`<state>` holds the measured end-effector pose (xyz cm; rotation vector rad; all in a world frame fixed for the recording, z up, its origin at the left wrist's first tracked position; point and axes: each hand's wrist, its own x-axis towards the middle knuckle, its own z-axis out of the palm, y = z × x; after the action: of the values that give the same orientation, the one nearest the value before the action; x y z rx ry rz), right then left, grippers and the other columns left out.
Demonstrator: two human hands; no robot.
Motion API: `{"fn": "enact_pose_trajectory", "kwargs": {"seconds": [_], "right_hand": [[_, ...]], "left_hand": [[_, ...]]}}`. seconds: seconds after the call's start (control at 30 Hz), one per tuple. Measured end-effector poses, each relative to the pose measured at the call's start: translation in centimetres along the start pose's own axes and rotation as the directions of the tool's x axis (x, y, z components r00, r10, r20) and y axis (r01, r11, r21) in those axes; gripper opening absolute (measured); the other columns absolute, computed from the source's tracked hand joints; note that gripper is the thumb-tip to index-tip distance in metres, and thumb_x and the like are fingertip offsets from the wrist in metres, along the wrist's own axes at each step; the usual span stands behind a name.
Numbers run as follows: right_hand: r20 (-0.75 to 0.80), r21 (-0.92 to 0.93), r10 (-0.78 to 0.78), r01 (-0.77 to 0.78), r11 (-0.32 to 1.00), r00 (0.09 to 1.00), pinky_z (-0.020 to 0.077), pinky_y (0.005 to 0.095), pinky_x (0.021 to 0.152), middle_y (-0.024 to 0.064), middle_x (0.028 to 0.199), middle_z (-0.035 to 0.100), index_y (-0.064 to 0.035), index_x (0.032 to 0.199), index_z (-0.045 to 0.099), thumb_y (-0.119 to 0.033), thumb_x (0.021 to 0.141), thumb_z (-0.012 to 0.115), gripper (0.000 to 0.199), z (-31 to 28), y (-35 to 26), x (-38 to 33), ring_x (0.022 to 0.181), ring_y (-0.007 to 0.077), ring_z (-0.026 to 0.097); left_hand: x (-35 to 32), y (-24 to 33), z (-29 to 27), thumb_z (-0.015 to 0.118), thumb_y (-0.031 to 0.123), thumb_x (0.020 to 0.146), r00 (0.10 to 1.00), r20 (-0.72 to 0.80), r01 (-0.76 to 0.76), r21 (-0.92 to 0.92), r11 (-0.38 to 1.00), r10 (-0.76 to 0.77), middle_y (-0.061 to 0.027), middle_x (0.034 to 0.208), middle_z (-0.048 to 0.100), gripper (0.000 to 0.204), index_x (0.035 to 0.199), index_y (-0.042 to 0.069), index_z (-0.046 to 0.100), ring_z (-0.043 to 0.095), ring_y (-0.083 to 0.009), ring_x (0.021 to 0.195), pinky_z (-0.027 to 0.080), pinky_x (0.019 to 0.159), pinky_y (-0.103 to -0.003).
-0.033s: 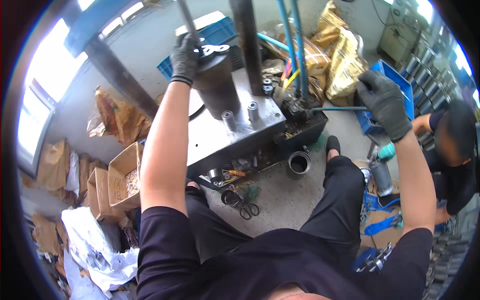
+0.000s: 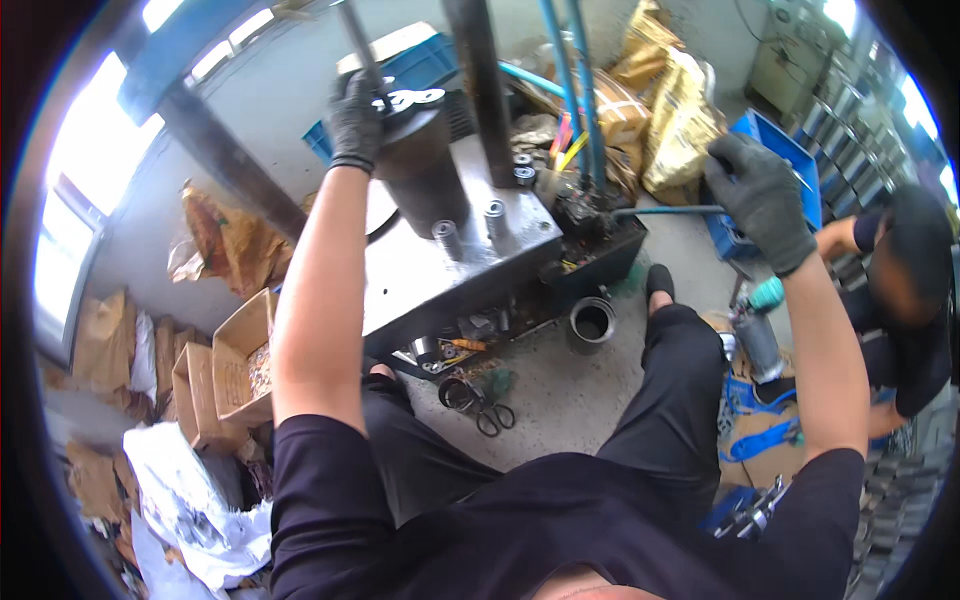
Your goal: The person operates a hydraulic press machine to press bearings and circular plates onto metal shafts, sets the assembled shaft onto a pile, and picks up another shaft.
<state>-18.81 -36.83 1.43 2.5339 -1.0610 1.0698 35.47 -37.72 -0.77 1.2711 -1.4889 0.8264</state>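
Note:
My left hand (image 2: 355, 125), in a dark glove, is closed on the lower part of a thin metal rod (image 2: 357, 40). It is beside the top of a thick dark cylinder (image 2: 425, 170). Several pale metal rings (image 2: 415, 98) lie on that top. The cylinder stands on a flat steel press table (image 2: 410, 280). On the table are two short ring-topped metal sleeves (image 2: 446, 238). My gloved right hand (image 2: 765, 200) is curled at the end of a blue lever (image 2: 665, 210), its fingertips partly hidden. The lever runs to a greasy valve block (image 2: 590, 215) beside the table.
Dark press columns (image 2: 480, 90) and blue hoses (image 2: 572, 90) rise behind the table. A metal pot (image 2: 592, 323) and scissors (image 2: 495, 418) are on the floor. Cardboard boxes (image 2: 240, 370) stand left. A co-worker (image 2: 905, 310) crouches at right, near a blue crate (image 2: 775, 150).
The whole view has shifted slightly, so the table and hands appear a little farther left and up. Both hands keep their places on the rod and at the lever.

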Motion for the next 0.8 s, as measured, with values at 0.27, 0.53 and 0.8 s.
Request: {"fn": "enact_pose_trajectory", "kwargs": {"seconds": [0.27, 0.53, 0.8], "right_hand": [[-0.139, -0.166, 0.112, -0.135, 0.977, 0.984, 0.0553, 0.0489, 0.071, 0.0177, 0.081, 0.070, -0.0073, 0.087, 0.071, -0.027, 0.088, 0.067, 0.020, -0.1, 4.2, -4.0, 0.078, 0.0375, 0.070], [-0.371, 0.101, -0.107, 0.155, 0.983, 0.923, 0.0507, 0.0469, 0.075, 0.0114, 0.084, 0.063, -0.0086, 0.088, 0.065, -0.029, 0.082, 0.068, 0.022, 0.8, -7.0, -8.1, 0.079, 0.0336, 0.064], [0.165, 0.647, -0.112, -0.022, 0.762, 0.980, 0.0530, 0.0467, 0.077, 0.0122, 0.092, 0.066, -0.0085, 0.093, 0.068, -0.019, 0.083, 0.070, 0.015, 15.1, -12.8, -17.6, 0.090, 0.0338, 0.065]], "left_hand": [[-8.4, 8.4, -3.6, 0.065, 0.017, 0.101, 0.925, 0.034, 0.352, -0.444, 0.824, -0.377, -0.0129, 0.122, 0.064, 0.031, 0.125, -0.002, 0.061, 0.061, -0.0230, 0.112, 0.045, 0.104, -0.036], [-21.0, 10.6, -3.0, 0.074, 0.013, 0.091, 0.802, 0.541, 0.246, 0.087, 0.965, -0.253, -0.0151, 0.116, 0.064, 0.026, 0.115, 0.006, 0.067, 0.061, -0.0328, 0.111, 0.048, 0.101, -0.044], [-22.3, 11.7, -1.2, 0.073, -0.003, 0.083, 0.827, 0.508, 0.232, 0.081, 0.969, -0.240, -0.0134, 0.113, 0.064, 0.038, 0.119, 0.006, 0.065, 0.062, -0.0295, 0.109, 0.050, 0.099, -0.042]]}}
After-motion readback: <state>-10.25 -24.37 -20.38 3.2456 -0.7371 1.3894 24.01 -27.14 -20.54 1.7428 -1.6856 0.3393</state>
